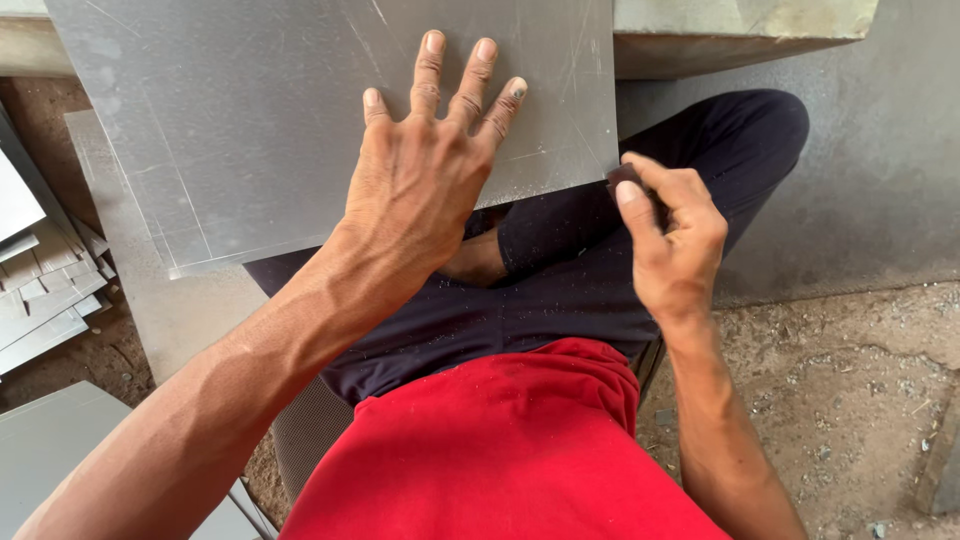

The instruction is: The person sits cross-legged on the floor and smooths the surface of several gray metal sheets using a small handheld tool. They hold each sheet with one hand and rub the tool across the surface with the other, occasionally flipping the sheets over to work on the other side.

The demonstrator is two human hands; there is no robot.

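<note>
A large grey metal sheet (250, 120) rests across my lap, scratched on its face. My left hand (425, 170) lies flat on the sheet with fingers spread, pressing near its lower edge. My right hand (675, 240) pinches a small dark abrasive piece (625, 177) between thumb and fingers. The piece touches the sheet's lower right corner. I sit with legs crossed in dark trousers (560, 290) dusted with fine metal flecks, and I wear a red shirt (510, 450).
A stack of cut grey metal strips and plates (45, 290) lies at the left. Another grey sheet (50, 440) shows at the bottom left. A concrete slab (870, 190) and bare dirt ground (850, 390) are at the right.
</note>
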